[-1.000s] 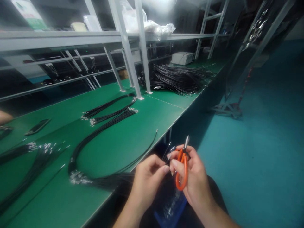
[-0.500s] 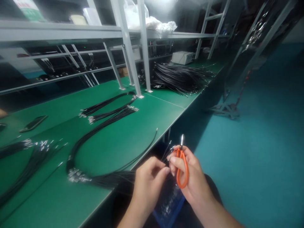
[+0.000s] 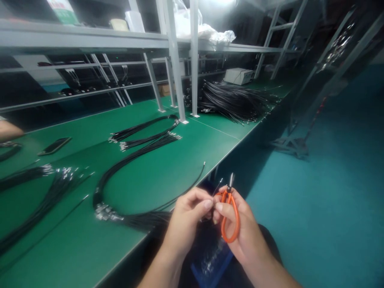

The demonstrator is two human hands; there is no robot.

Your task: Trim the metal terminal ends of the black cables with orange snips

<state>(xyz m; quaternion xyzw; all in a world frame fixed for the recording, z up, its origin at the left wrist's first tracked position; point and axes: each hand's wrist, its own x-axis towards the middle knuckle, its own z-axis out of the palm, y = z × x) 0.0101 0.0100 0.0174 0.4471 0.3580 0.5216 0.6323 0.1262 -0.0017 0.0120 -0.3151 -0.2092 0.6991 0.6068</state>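
Note:
Over my lap, just off the bench edge, my left hand (image 3: 187,214) has thumb and forefinger closed in a pinch at a thin black cable (image 3: 219,185). The cable's metal-tipped end pokes up between my hands; the spot under the fingertips is hidden. Orange-handled scissors (image 3: 238,226) rest in my right hand (image 3: 246,224), blades pointing up and away. My right thumb and fingertips meet the left ones at the cable. A black cable bundle (image 3: 103,182) with clustered metal ends curves across the green bench (image 3: 162,172) beside my left hand.
Below my hands lies a blue bag or tray (image 3: 220,272) with small shiny pieces. More cable bundles lie at left (image 3: 39,210) and far along the bench (image 3: 240,102). A phone (image 3: 55,146) and another person's arm (image 3: 9,131) are at left. Shelf posts (image 3: 177,80) stand on the bench.
My left fingertips have come up and closer to the right hand's fingertips. The scissors stay in my right hand. The view has shifted, and more of the other person's arm shows at left.

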